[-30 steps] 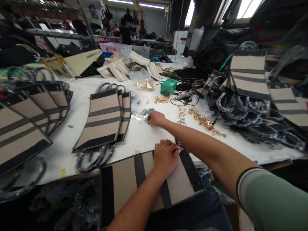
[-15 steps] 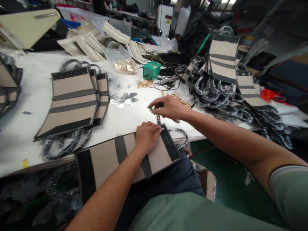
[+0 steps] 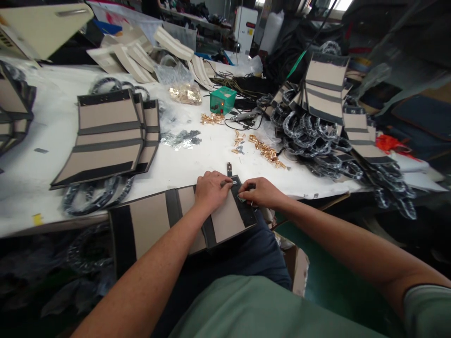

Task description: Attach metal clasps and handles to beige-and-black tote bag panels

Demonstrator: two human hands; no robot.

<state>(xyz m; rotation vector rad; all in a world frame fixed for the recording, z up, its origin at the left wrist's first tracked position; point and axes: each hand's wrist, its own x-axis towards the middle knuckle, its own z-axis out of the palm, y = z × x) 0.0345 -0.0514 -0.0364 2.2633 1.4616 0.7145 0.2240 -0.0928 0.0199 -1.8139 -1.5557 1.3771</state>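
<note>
Both hands are down on the bag panel [image 3: 155, 225], which lies half on the person's lap and half over the near edge of the table [image 3: 183, 164]. The left hand [image 3: 210, 188] sits knuckles-up on the beige cloth, fingers curled in, thumb and forefinger pressed together on the foot of a small strap tab [image 3: 229, 170]. The right hand [image 3: 262, 192] comes in from the other side, its thumb and forefinger tips pinching a small fitting [image 3: 243, 196] against the dark end band [image 3: 246, 213]; what that piece is, too small to tell. The two hands are close, just apart, with the band's corner between them. The panel's long axis runs from the lower left up to the right, striped beige and dark across its width, the dark end band leading onto the table edge. The strap tab stands out from that end and points away from the person, onto the white table top. Further in on the table lie gold fittings [image 3: 266, 151] and a scatter of grey pieces [image 3: 181, 138], a green box [image 3: 221, 100] near its far side, and a stack of panels [image 3: 105, 136] on its left part.
</note>
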